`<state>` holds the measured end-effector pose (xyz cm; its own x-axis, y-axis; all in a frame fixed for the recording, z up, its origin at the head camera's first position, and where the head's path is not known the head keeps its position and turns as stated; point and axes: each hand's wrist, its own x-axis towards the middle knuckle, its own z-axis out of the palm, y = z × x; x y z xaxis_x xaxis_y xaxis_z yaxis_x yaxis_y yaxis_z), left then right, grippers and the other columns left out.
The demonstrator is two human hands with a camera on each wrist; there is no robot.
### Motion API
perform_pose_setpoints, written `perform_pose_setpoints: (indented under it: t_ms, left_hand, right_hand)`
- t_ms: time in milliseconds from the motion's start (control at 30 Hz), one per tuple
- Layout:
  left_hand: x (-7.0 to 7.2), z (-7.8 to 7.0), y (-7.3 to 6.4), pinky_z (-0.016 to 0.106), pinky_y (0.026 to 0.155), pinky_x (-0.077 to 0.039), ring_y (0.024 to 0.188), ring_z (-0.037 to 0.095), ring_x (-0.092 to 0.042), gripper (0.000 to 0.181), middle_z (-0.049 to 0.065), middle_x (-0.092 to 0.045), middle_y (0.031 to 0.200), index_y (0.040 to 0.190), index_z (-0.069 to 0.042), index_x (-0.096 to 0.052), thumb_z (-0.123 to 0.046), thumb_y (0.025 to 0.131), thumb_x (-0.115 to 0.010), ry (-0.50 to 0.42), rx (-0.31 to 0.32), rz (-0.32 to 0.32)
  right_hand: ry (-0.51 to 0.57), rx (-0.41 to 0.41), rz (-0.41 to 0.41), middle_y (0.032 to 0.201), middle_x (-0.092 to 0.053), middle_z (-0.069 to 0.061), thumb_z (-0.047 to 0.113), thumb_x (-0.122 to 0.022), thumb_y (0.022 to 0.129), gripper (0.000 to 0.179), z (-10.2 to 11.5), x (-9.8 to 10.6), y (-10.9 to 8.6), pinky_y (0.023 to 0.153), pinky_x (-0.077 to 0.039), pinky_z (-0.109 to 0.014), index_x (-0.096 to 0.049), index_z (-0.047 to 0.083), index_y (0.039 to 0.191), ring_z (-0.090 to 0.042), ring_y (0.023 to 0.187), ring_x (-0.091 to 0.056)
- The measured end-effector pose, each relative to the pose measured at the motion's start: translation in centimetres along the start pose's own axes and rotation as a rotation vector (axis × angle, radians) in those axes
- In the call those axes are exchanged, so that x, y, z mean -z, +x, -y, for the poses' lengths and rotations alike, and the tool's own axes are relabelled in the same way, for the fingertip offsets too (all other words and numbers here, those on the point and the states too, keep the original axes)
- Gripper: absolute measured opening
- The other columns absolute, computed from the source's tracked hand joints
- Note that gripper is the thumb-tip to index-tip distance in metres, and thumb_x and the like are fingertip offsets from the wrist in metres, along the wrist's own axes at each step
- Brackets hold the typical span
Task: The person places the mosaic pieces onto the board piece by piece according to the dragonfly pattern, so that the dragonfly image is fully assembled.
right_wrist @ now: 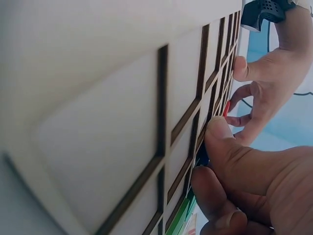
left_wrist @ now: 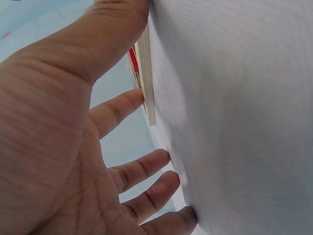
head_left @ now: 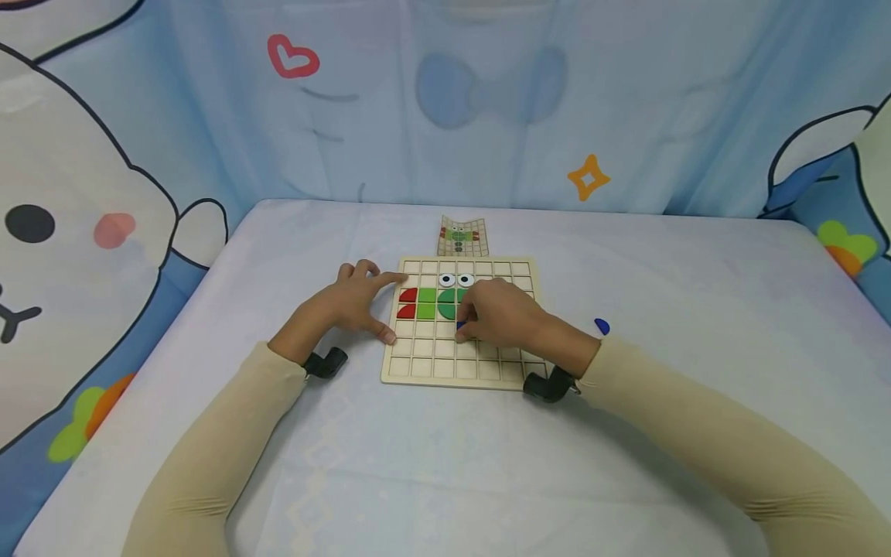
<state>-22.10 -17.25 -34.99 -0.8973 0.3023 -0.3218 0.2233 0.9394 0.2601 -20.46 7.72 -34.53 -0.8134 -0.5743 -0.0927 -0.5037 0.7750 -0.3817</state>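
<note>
A wooden grid board lies on the white-covered table. My left hand is spread at its left side, the thumb and index finger touching the edge. My right hand is over the middle of the board and pinches a small dark blue piece between thumb and fingers, mostly hidden by them. In the right wrist view the blue piece shows at the grid surface. On the board sit red rounded pieces, light green squares, darker green rounded pieces and two eye pieces.
A small picture card with a similar grid pattern stands behind the board. Another blue rounded piece lies on the table to the right, near my right wrist. A blue cartoon-print curtain hangs behind the table.
</note>
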Motion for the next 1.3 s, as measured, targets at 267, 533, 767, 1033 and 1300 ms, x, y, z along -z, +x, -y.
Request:
perform_pose_setpoints:
  t_ms: [267,533,767,1033,1300]
  left_hand:
    - [0.0,0.1,0.1,0.057,0.104,-0.041,0.134,0.036,-0.022,0.104,0.015,-0.023,0.154,0.155,-0.035,-0.028,-0.052,0.070,-0.085,0.005,-0.001,0.000]
    - [0.1,0.2,0.1,0.058,0.104,-0.041,0.135,0.037,-0.022,0.104,0.015,-0.023,0.154,0.155,-0.035,-0.028,-0.052,0.070,-0.085,0.007,-0.004,-0.005]
    - [0.1,0.1,0.1,0.059,0.105,-0.040,0.138,0.038,-0.019,0.105,0.016,-0.021,0.156,0.156,-0.035,-0.027,-0.053,0.070,-0.085,0.000,0.004,0.016]
    - [-0.3,0.2,0.3,0.058,0.103,-0.041,0.135,0.037,-0.022,0.105,0.015,-0.023,0.155,0.155,-0.036,-0.027,-0.052,0.069,-0.086,0.000,0.004,0.008]
    - [-0.4,0.1,0.1,0.059,0.102,-0.042,0.135,0.038,-0.022,0.105,0.015,-0.023,0.155,0.156,-0.036,-0.027,-0.051,0.070,-0.085,0.005,-0.002,0.000]
  right_hand:
    - [0.001,-0.015,-0.008,0.075,-0.070,0.004,0.026,-0.082,0.081,0.016,0.2,0.0,-0.2,0.061,-0.048,-0.026,-0.076,0.012,0.086,-0.010,0.066,-0.060]
    - [-0.014,-0.043,-0.008,0.079,-0.071,0.004,0.027,-0.081,0.082,0.017,0.6,0.1,-0.4,0.062,-0.049,-0.027,-0.078,0.012,0.090,-0.009,0.068,-0.061]
    - [-0.009,-0.062,-0.045,0.077,-0.068,0.005,0.031,-0.079,0.084,0.019,0.4,0.1,-1.1,0.063,-0.048,-0.027,-0.077,0.015,0.094,-0.011,0.071,-0.060]
    - [0.029,-0.063,-0.128,0.075,-0.068,0.004,0.026,-0.078,0.084,0.016,-1.5,1.5,-4.3,0.061,-0.047,-0.028,-0.076,0.012,0.093,-0.011,0.066,-0.058]
    - [0.055,-0.179,-0.115,0.080,-0.068,0.002,0.021,-0.075,0.086,0.017,-6.4,3.7,-8.6,0.054,-0.044,-0.028,-0.076,0.011,0.099,-0.014,0.065,-0.054]
